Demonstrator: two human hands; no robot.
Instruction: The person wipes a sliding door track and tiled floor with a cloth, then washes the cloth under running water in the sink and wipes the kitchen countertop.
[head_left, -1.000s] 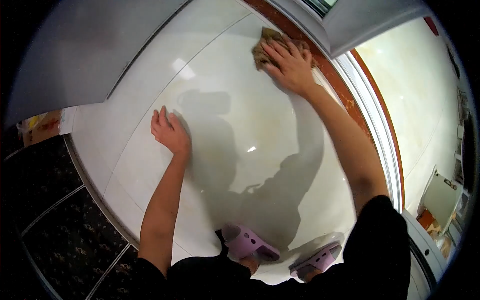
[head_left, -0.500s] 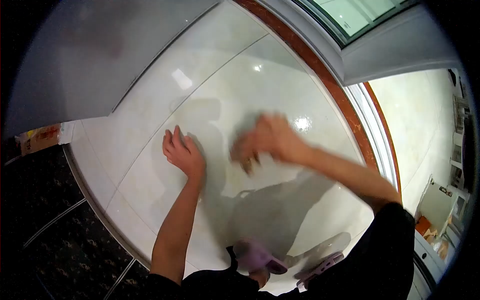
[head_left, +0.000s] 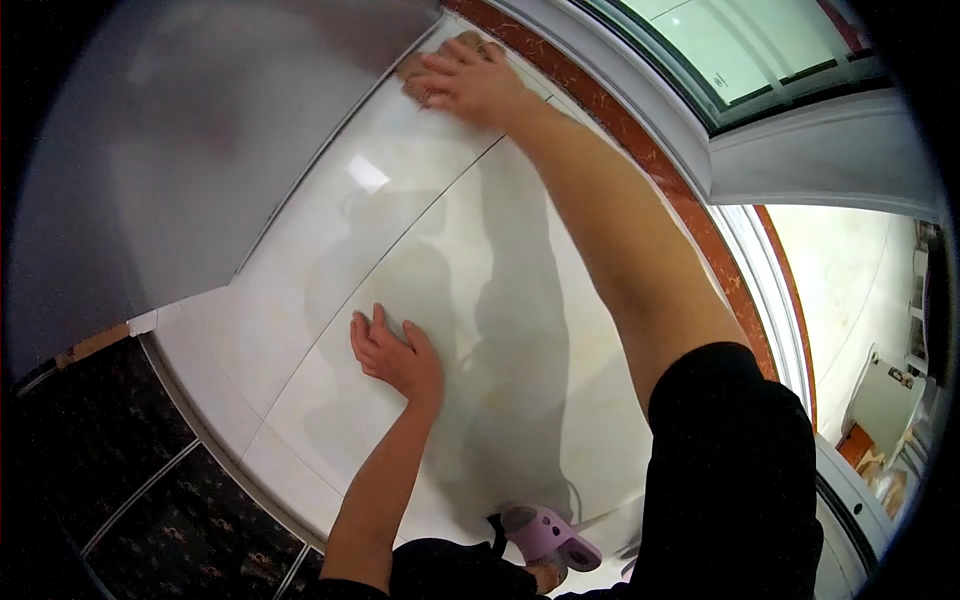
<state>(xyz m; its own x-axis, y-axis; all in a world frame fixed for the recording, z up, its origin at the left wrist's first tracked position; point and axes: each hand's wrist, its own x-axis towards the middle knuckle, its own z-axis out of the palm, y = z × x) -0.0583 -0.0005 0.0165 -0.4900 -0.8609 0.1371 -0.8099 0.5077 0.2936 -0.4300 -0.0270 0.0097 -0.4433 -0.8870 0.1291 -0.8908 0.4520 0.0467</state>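
Observation:
Stretched far forward, my right hand (head_left: pixel 468 84) lies spread over a brown cloth (head_left: pixel 413 72) on the floor. The cloth is mostly hidden under the palm and fingers and sits in the corner between the grey panel and the red-brown border strip. My left hand (head_left: pixel 398 357) hangs with fingers apart and slightly curled over the glossy white tiled floor (head_left: pixel 510 400), holding nothing. Whether it touches the tiles I cannot tell.
A large grey panel (head_left: pixel 200 150) stands at the upper left. The red-brown strip (head_left: pixel 640 150) and white door track (head_left: pixel 770 290) curve along the right. Dark patterned tiles (head_left: pixel 110 450) lie at lower left, a pink slipper (head_left: pixel 545 535) at the bottom.
My right hand with the cloth has swept back from the right border, then forward and left to the corner by the grey panel. The view has shifted; my left hand stays open.

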